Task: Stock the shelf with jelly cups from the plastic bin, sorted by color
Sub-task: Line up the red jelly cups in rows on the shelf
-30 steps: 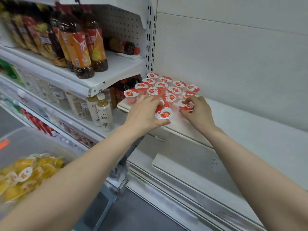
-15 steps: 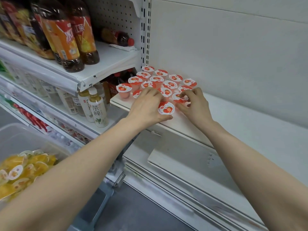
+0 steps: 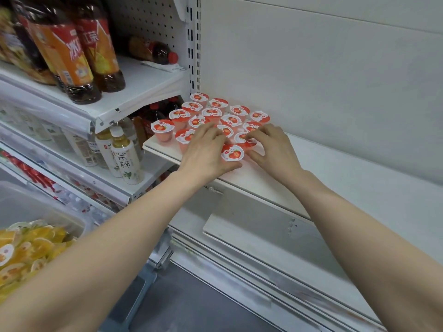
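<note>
Several red strawberry jelly cups (image 3: 212,113) stand in rows at the left end of the white shelf (image 3: 335,178). My left hand (image 3: 206,152) curls around a red jelly cup (image 3: 232,152) at the front of the group, thumb under it. My right hand (image 3: 273,149) pinches the lid edge of another red jelly cup (image 3: 243,139) just behind it. A clear plastic bin (image 3: 45,209) at lower left holds several yellow-orange jelly cups (image 3: 28,250).
Large iced-tea bottles (image 3: 79,51) stand on the upper left shelf, with a cola bottle (image 3: 153,50) lying behind them. Small tea bottles (image 3: 124,154) fill the shelf below. The white shelf runs on to the right of the cups.
Both hands have stayed on the same two front cups, nudging them slightly. The camera has tilted, so the shelf sits a little lower and left in view.
</note>
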Tool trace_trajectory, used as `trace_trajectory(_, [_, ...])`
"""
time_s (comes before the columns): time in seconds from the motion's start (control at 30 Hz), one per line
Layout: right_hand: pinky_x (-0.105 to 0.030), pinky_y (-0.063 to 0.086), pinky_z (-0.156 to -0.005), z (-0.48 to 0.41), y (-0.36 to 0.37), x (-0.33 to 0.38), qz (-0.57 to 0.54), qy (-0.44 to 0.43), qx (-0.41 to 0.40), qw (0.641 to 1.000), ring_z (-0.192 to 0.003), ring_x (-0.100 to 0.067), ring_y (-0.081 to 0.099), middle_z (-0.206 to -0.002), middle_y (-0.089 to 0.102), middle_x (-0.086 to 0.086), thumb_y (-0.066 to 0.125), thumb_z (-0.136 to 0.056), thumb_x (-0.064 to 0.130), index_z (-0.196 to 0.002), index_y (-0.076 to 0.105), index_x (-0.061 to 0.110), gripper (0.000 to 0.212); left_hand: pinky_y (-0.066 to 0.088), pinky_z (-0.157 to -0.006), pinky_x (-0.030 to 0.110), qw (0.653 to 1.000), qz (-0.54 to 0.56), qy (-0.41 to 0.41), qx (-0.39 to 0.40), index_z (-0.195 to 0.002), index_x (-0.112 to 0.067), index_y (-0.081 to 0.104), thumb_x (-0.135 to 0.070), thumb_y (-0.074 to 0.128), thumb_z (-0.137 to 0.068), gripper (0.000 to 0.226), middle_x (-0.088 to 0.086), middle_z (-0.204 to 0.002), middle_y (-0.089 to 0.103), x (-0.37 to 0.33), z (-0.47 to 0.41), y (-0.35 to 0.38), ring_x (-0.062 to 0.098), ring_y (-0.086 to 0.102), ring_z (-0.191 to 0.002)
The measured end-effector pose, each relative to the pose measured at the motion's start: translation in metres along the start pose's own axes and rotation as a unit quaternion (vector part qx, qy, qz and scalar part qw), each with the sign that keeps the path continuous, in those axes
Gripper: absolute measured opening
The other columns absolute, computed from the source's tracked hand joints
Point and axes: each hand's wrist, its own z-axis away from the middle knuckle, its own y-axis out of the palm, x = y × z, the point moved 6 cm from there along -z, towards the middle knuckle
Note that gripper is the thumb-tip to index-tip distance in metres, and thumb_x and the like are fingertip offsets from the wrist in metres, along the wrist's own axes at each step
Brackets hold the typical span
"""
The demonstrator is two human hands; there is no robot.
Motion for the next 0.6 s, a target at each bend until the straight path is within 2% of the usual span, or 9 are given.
trace_trajectory(0.17, [-0.045,0.042,-0.099,0.005,-0.009,-0.003,0.008,-0.002,0.015,1.0,-0.118,-0.031,0.05,-0.131,0.057,-0.007,0.069,-0.086,0.029,-0.128,0.061,0.021,0.044,0.026,-0.111,0.037,1.0,-0.014,0.008,0.004,-0.12,-0.017,0.066,-0.063,0.07,-0.069,0.069,0.003,-0.129,0.058,-0.003,0.004,-0.006,0.025,0.035,-0.135])
trace_trajectory(0.43, [-0.049,0.042,-0.094,0.012,-0.031,0.02,0.06,-0.036,-0.016,0.997,-0.116,-0.037,0.052,-0.128,0.059,-0.009,0.062,-0.093,0.03,-0.127,0.063,0.019,0.036,0.032,-0.106,0.036,0.999,-0.021,0.034,-0.012,-0.125,-0.016,0.062,-0.055,0.053,-0.089,0.054,0.003,-0.127,0.057,0.021,0.023,-0.041,0.023,0.041,-0.128])
trace_trajectory(0.6, [-0.048,0.042,-0.093,0.012,-0.038,0.066,0.055,-0.051,-0.068,0.995,-0.115,-0.038,0.053,-0.122,0.061,-0.011,0.061,-0.092,0.028,-0.124,0.065,0.016,0.034,0.03,-0.11,0.036,0.998,-0.033,0.05,-0.029,-0.127,-0.014,0.06,-0.05,0.054,-0.091,0.051,0.005,-0.125,0.058,0.064,0.06,-0.078,0.025,0.042,-0.127])
